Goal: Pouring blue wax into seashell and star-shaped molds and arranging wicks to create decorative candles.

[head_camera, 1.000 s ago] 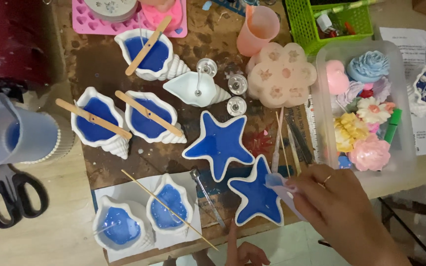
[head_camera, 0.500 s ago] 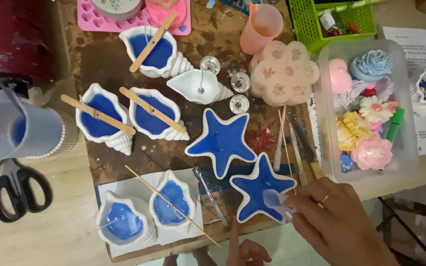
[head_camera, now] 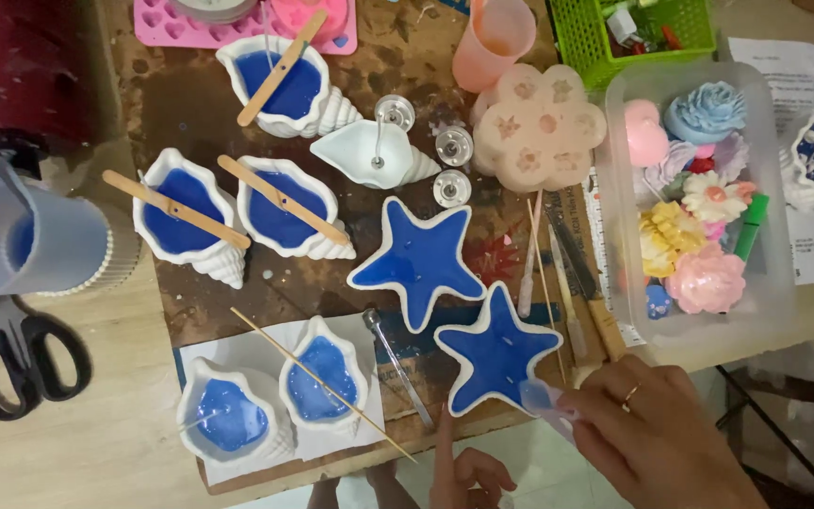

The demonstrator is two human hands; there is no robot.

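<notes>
Left to right across the tabletop: black scissors at the near edge, a grey cup of blue liquid, then white shell moulds filled blue with wooden sticks laid across. Toward the middle, two star moulds; the nearer star mould sits just left of the right hand.

Since a second ago, shifted only slightly: right hand drawn a little lower and back toward the body, the small clear dropper held in it now off the star's blue surface and hanging at the lower right point of the mould. Judged from that, a touch-up on this star about finished, or paused.

Fingers of the right hand pinched together on the dropper, its tip just beside the star's rim, barely apart. Left hand low at the tabletop's near edge, forefinger extended upward toward the star's lower point, remaining fingers curled, holding nothing.
</notes>
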